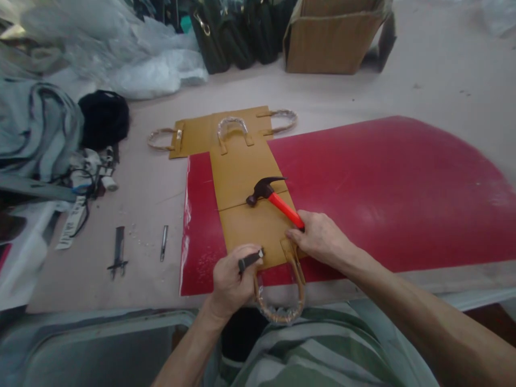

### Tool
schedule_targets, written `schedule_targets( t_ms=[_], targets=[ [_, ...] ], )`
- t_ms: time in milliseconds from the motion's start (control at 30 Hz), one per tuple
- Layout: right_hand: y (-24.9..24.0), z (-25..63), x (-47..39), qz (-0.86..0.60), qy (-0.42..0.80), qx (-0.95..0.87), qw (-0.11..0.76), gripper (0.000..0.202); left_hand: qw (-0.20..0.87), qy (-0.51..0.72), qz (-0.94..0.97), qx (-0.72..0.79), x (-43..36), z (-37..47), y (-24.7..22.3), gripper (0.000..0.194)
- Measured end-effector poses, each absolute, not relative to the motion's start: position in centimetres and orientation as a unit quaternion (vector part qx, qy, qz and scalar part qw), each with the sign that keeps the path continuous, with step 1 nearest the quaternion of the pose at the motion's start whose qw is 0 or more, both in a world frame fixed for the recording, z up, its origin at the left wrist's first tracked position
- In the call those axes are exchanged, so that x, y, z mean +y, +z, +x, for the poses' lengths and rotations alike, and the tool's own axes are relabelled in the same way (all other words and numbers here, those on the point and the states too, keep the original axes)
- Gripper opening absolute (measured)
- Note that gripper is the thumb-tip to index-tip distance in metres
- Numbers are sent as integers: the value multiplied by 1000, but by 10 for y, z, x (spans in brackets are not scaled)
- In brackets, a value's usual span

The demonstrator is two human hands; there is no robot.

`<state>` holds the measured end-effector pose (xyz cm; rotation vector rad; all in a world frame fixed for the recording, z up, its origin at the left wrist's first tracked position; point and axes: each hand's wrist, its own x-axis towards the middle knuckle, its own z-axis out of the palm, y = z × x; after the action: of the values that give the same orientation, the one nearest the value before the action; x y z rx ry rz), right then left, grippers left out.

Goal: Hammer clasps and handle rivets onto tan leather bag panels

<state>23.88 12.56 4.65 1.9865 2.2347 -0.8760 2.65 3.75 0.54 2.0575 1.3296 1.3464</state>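
Clock face centred on the tan sheet [242,172], 12 pointing away from us. The sheet lies flat, partly over the red mat [363,188], a seam crossing it.

Grip: our left hand [231,279], at 6–7 o'clock beside the sheet's near end, has its fingers curled around a short dark punch [248,262], pale tip towards 2. Our right hand [322,236], at 4–5, has its fingers closed on the low end of the hammer [285,210]; the head points to 10–11 over the sheet. Contact there: cannot tell.

Handling (judged): sheet light, bendable, probably easy to crease or mark; best held flat by its side edges. Near loop [282,314], at 6, is plastic-wrapped, likely slippery; take it by the bare tan ends. Hammer probably head-heavy; low grip suits a swing.

Edges: the loop overhangs the worktop [153,183] edge at 6. Small blade [163,242] and dark metal tool [118,250] lie apart at 8. Box [322,45] stands well apart at 1, leaving the hammer room to rise.
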Motion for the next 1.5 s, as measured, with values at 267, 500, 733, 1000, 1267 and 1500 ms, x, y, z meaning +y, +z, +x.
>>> schedule_targets(
  t_ms=[267,500,733,1000,1267,1500],
  targets=[
    [47,239,126,634,-304,711,11,15,212,481,681,510,40,29,13,15],
    [46,239,124,634,-309,709,-1,13,178,449,759,436,30,23,9,37],
    [49,239,125,637,-306,708,24,15,275,509,618,531,34,29,8,23],
    [52,237,126,635,-299,711,34,16,287,500,643,504,37,35,9,25],
    [50,238,125,632,-289,719,35,18,257,489,663,505,42,38,11,19],
    [49,238,125,631,-276,724,44,19,196,464,703,502,47,43,14,14]
  ],
)
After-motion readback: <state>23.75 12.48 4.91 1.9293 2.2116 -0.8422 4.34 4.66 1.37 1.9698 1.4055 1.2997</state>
